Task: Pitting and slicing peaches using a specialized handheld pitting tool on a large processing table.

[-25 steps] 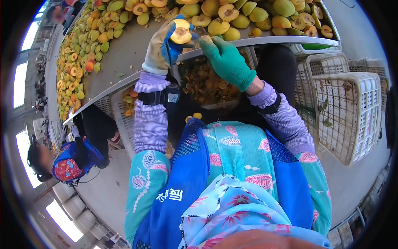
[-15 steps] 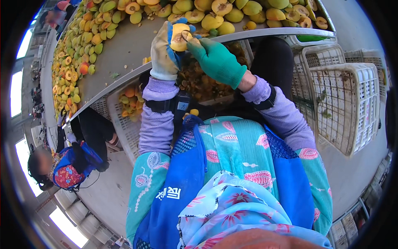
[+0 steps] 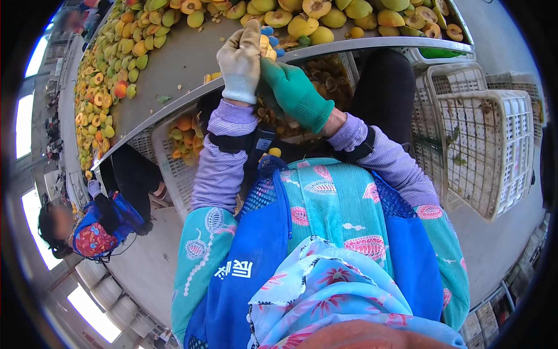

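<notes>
Since the frame a moment before, the left hand (image 3: 239, 65) has rolled over, so its pale glove back now faces up, and the cut face of the yellow fruit (image 3: 267, 48) has turned out of sight. The right hand (image 3: 299, 93), in green, has come along with it.

From where I stand, the fruit sits at the metal edge of the surface (image 3: 168, 75), just above the container (image 3: 350, 65) of brownish scraps (image 3: 328, 72); I'd guess it is held there so that loose bits fall into that container. The fruit pile (image 3: 305, 26) lies just beyond, probably so the reach stays short.

The left grip is closed around the fruit, blue fingertips (image 3: 268, 31) wrapped over its far side and only a sliver of yellow showing. The right grip is curled close against the fruit's near side; whether it has anything inside I can't tell.
</notes>
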The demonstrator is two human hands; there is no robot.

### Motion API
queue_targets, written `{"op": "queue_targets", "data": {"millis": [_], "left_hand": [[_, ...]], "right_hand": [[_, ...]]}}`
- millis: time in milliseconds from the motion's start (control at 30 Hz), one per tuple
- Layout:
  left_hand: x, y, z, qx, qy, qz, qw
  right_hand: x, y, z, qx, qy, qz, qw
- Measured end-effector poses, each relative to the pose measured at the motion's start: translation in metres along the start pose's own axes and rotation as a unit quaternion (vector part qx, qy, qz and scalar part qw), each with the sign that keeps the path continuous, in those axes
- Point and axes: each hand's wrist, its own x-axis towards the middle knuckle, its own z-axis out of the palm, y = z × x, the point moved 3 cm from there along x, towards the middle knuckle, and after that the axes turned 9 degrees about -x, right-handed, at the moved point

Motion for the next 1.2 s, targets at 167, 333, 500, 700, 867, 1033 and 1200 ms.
{"op": "queue_targets", "data": {"millis": [167, 333, 500, 700, 867, 1033, 1200], "left_hand": [[0.002, -0.009, -0.005, 0.026, -0.02, -0.072, 0.997], [0.008, 0.001, 0.002, 0.024, -0.129, -0.106, 0.986], [0.007, -0.01, -0.007, 0.015, -0.121, -0.141, 0.983], [-0.006, -0.01, -0.013, -0.011, -0.059, -0.135, 0.989], [-0.017, 0.007, -0.016, -0.079, -0.022, -0.127, 0.989], [-0.066, 0.049, -0.108, 0.015, 0.121, -0.099, 0.988], [-0.022, 0.081, -0.111, 0.614, 0.136, -0.023, 0.777]], "right_hand": [[-0.008, 0.008, 0.011, 0.44, -0.252, 0.101, 0.856], [-0.007, 0.007, 0.013, 0.434, -0.247, 0.076, 0.863], [-0.01, 0.009, 0.012, 0.436, -0.266, 0.123, 0.851], [-0.006, 0.013, 0.021, 0.347, -0.246, 0.14, 0.894], [-0.009, 0.006, 0.038, 0.597, -0.399, 0.095, 0.689], [-0.029, 0.013, 0.027, 0.45, -0.366, 0.122, 0.806], [-0.026, 0.057, 0.005, 0.318, -0.174, 0.287, 0.886]]}}
